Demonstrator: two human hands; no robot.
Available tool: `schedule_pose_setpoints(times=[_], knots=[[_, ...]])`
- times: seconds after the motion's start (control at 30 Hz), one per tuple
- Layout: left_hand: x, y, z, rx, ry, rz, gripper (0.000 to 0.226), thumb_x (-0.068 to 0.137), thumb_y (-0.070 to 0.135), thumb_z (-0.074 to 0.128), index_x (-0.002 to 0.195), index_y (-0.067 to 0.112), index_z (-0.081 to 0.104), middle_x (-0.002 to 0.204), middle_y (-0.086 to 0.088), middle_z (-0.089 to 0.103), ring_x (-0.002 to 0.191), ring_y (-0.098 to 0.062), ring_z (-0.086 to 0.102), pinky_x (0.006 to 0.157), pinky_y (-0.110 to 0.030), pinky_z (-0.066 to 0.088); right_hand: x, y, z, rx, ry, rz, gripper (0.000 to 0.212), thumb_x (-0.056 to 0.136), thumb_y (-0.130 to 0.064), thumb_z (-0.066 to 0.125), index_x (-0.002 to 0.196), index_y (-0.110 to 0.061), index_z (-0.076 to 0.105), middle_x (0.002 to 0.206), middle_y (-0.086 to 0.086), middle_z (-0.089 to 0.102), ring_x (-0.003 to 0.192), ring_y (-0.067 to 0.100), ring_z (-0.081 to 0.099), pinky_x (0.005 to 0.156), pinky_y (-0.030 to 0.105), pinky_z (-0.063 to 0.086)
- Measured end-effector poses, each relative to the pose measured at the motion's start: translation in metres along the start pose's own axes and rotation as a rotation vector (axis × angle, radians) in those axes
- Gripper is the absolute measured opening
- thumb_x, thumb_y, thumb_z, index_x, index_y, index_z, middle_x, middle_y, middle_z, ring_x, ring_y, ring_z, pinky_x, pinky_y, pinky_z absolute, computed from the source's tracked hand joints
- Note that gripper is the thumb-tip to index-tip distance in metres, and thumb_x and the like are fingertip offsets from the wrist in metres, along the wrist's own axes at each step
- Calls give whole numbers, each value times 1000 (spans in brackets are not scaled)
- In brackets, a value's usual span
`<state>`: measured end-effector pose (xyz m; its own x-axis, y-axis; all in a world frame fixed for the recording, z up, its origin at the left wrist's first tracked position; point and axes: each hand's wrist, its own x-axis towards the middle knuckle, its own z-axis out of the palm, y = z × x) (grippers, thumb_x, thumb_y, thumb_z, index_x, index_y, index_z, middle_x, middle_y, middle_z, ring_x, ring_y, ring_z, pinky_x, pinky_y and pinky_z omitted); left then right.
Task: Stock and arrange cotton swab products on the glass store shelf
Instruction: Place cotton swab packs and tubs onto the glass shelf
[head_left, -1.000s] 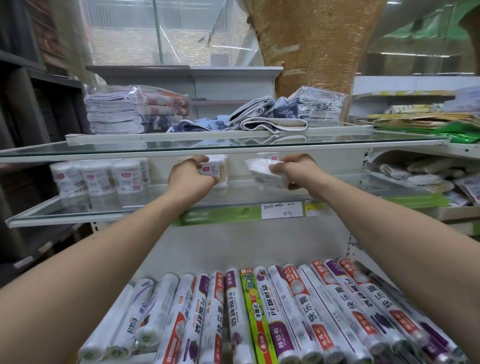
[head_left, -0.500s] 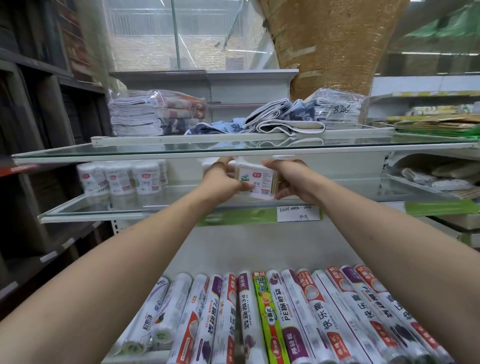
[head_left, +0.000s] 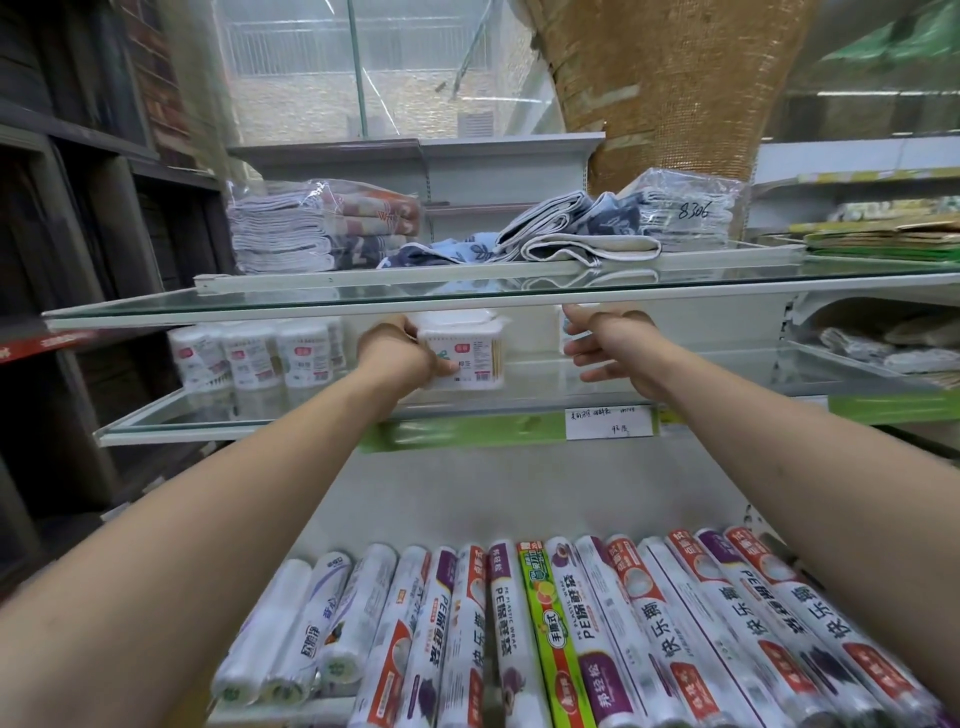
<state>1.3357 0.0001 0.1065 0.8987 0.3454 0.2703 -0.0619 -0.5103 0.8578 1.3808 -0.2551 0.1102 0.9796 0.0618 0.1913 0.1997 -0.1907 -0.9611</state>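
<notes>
A: Cotton swab box (head_left: 467, 353) sits low over the glass shelf (head_left: 524, 379), gripped by the left hand (head_left: 400, 358)!
B: Right hand (head_left: 613, 345) is spread, empty; a one-sided grip risks tipping it.

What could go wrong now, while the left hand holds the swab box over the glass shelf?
1. The left hand alone grips the swab box; the right hand is open and apart from it, so the box may slip from the grip.
2. The glass shelf is hard and smooth; a box set down roughly might slide or knock the glass.
3. The round swab tubs stand close on the left; pushing the box sideways may topple them.
</notes>
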Motion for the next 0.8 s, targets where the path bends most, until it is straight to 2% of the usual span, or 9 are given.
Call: schedule_pose_setpoints(times=[0.2, 0.43, 0.53, 0.67, 0.8], knots=[[5, 3, -3, 194, 56, -27, 36, 69, 19, 94, 83, 15, 61, 94, -10, 74, 87, -28, 72, 86, -42, 61, 4, 0, 1, -57, 24, -3, 46, 90, -53, 65, 105, -10, 70, 95, 9, 74, 78, 20, 63, 75, 36, 60], [9, -3, -9, 186, 79, -41, 39, 74, 21, 90, 104, 13, 66, 103, -6, 73, 97, -26, 68, 92, -38, 56, 1, -5, 16, -124, 15, -1, 38, 89, -54, 64, 102, -19, 70, 99, 2, 74, 89, 20, 64, 83, 36, 55], [9, -6, -9, 166, 47, -29, 40, 72, 25, 91, 103, 16, 66, 100, -2, 73, 93, -22, 69, 89, -36, 57, 0, -6, 23, -147, 24, -31, 35, 89, -50, 67, 104, -19, 71, 101, 4, 74, 90, 20, 63, 81, 35, 53], [7, -4, -6, 173, 23, -11, 38, 71, 27, 92, 97, 16, 67, 100, -4, 74, 95, -23, 69, 92, -37, 57, -5, -8, 29, -170, 43, -58, 27, 88, -46, 70, 93, -19, 72, 101, 5, 73, 88, 19, 62, 85, 36, 52], [7, -3, -4, 188, 32, -11, 38, 71, 31, 92, 97, 16, 69, 101, -5, 75, 96, -24, 70, 93, -40, 58, -8, -6, 30, -247, 105, -106, 26, 83, -46, 75, 87, -21, 73, 96, -1, 72, 90, 16, 62, 82, 28, 47]])
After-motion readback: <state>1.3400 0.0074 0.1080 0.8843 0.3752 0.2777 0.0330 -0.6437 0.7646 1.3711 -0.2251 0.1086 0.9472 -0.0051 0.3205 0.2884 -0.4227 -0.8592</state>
